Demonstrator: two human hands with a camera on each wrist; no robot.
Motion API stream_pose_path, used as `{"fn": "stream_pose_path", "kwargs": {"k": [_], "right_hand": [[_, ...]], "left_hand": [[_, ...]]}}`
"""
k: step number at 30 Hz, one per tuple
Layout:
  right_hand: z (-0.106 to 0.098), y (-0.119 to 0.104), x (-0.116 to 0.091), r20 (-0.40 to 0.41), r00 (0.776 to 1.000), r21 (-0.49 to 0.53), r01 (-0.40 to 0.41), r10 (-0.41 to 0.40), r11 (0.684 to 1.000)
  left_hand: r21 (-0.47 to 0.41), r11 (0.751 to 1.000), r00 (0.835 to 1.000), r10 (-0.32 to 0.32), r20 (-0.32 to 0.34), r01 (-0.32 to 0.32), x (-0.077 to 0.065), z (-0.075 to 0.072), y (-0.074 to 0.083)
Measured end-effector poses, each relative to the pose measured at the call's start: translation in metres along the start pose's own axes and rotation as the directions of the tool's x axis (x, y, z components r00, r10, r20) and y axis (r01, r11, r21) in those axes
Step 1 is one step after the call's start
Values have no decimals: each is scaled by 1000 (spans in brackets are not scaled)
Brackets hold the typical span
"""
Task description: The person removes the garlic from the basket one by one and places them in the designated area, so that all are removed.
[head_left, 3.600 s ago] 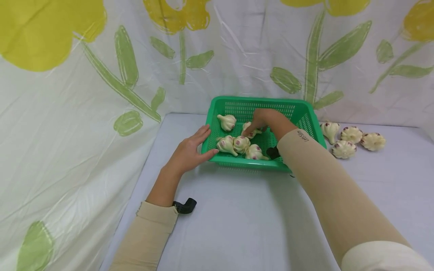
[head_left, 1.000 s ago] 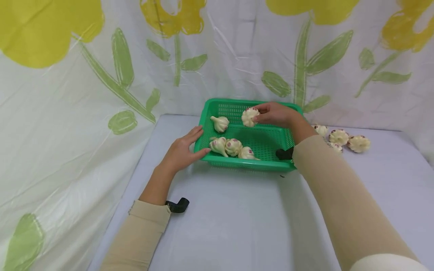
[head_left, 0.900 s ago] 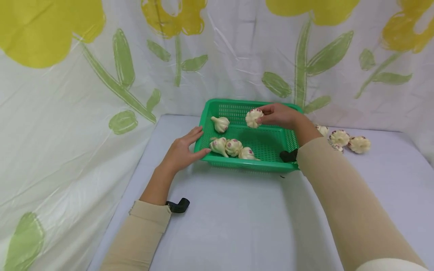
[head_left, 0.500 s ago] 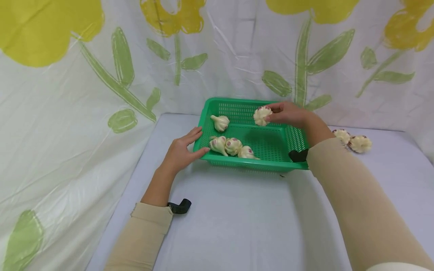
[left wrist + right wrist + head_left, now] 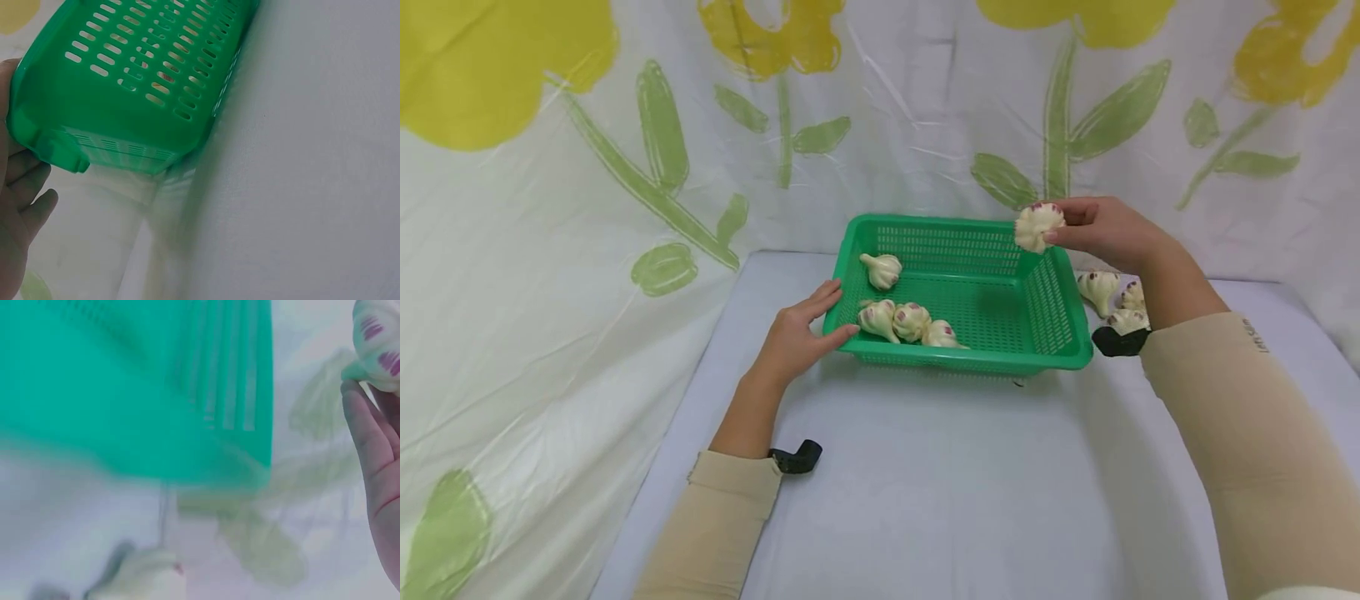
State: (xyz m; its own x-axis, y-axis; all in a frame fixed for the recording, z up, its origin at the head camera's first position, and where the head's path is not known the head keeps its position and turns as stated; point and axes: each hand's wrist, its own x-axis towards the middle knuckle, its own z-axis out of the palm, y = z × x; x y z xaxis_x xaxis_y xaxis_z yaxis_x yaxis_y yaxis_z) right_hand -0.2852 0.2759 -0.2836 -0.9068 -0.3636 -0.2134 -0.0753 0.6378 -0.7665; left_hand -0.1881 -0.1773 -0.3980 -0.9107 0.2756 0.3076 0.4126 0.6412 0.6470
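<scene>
A green plastic basket [image 5: 955, 360] stands on the table. Inside, along its left part, lie several garlic bulbs [image 5: 912, 322], one of them alone near the back [image 5: 882, 271]. My right hand [image 5: 1112, 229] pinches another garlic bulb [image 5: 1039, 227] in the air over the basket's back right corner. The right wrist view shows that purple-marked bulb [image 5: 378, 347] at the fingertips, its neck end down by them. My left hand [image 5: 793, 337] rests against the basket's left edge with fingers extended; in the left wrist view the hand [image 5: 22, 206] lies at the rim.
Several garlic bulbs [image 5: 1100, 290] lie on the table right of the basket, partly hidden by my right wrist and its black wrist camera [image 5: 1120, 342]. A white sheet with yellow flowers [image 5: 925, 108] hangs close behind the basket. The white table [image 5: 940, 483] extends in front.
My right hand has lifted a garlic bulb from the basket and carried it up and to the right, over the back right corner. The left hand stays at the basket's left edge.
</scene>
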Motion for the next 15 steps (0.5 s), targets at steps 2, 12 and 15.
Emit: {"fn": "stream_pose_path", "kwargs": {"k": [2,12,15], "right_hand": [[-8,10,-11,-29,999,-20,-27,26,999],[-33,74,-64,-169,977,45,-122,128,991],[-34,97,-80,-199,975,227,-47,93,973]], "left_hand": [[-1,1000,1000,5,5,-5,0,1,0],[-13,1000,1000,-9,20,9,-1,-2,-1],[-6,1000,1000,-7,21,7,-1,-3,-1]]}}
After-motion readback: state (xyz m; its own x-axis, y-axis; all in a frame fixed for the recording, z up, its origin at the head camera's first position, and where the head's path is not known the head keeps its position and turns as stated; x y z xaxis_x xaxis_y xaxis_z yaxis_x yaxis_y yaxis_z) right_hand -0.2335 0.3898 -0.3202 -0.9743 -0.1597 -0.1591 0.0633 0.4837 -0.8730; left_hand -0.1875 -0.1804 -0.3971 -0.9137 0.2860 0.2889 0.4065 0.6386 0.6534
